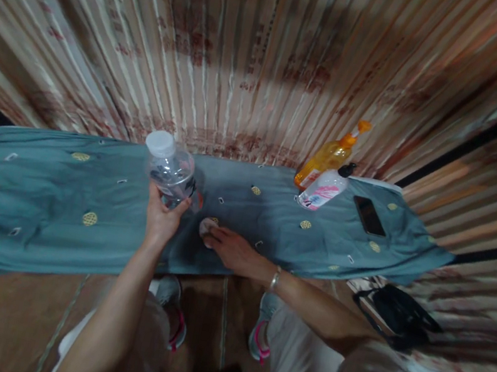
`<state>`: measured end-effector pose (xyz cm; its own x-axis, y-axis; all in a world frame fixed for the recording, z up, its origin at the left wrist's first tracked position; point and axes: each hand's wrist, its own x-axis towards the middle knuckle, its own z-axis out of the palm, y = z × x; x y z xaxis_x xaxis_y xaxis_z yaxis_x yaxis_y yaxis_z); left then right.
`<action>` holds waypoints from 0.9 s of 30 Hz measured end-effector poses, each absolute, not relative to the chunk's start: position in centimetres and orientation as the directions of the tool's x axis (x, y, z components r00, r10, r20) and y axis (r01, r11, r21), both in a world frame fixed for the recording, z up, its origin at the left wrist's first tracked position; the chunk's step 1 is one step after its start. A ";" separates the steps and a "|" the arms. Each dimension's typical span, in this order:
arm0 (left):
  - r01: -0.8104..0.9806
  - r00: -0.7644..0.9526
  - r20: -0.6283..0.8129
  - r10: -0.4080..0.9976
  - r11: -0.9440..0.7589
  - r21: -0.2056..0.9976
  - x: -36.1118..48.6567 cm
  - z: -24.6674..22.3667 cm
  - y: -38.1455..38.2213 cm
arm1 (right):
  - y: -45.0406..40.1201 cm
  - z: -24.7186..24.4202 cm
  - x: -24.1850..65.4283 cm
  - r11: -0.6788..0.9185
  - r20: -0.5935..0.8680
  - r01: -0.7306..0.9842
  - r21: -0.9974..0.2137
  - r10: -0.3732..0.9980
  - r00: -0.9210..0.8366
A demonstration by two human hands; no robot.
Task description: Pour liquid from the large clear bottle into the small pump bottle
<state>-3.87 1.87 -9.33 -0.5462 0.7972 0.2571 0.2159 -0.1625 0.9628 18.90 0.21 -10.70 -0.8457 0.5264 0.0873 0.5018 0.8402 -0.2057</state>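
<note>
My left hand is wrapped around the lower part of a clear plastic bottle or jar with a white screw lid. It stands near the middle of a bench or table covered with a teal cloth. Just to the right, my right hand pinches a small pale round thing against the cloth; it looks like a pad or wad, but its kind is unclear. A bracelet circles my right wrist.
A yellow pump bottle and a white-and-pink bottle with a black top stand at the back right. Beside them lies a dark phone. A patterned curtain hangs behind. A black bag rests low at the right.
</note>
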 end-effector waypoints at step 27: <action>0.304 -0.493 0.272 0.826 -0.130 0.944 -2.4 -11.8 2.0 | 2.5 -7.3 30.1 0.338 0.083 0.904 -0.262 0.941 -0.328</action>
